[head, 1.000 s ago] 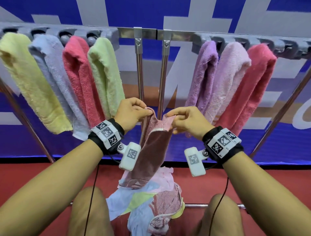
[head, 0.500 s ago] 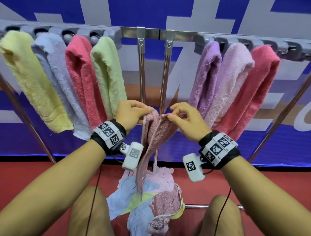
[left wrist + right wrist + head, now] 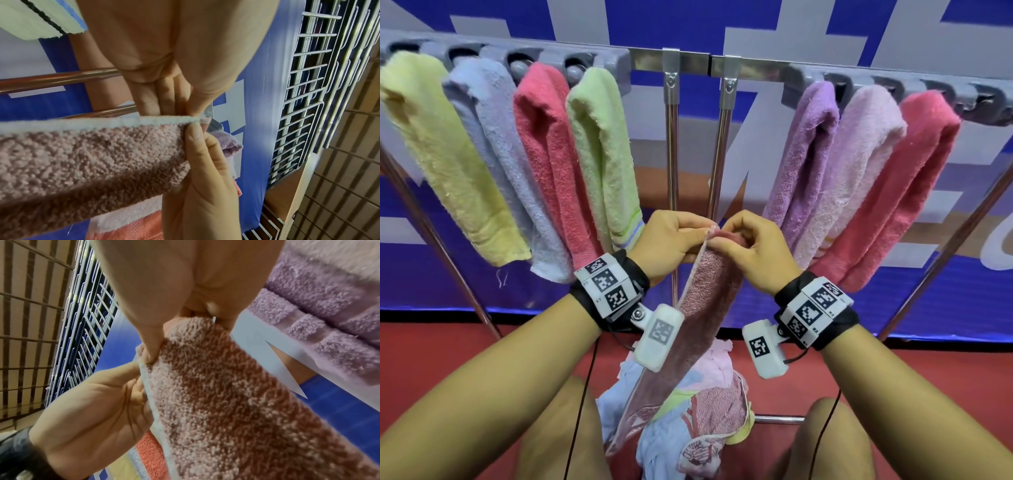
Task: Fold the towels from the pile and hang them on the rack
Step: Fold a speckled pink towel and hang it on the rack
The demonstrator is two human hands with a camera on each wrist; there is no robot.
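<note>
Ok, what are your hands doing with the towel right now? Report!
Left hand and right hand both pinch the dusty pink towel at its top edge. Towel hangs folded above the pile. Rack middle free.

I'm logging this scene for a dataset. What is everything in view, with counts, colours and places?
Hung towels: seven; yellow, pale blue, coral, green on the left of the rack, purple, pale pink, coral on the right.
Held towel: one, dusty pink, pale edge, hanging at centre.
Pile: mixed blue, pink, green, on the red floor.
Rack: one, metal with grey holders.
Banner: blue and white, behind.
Hands: left hand and right hand pinch the held towel's top.
</note>
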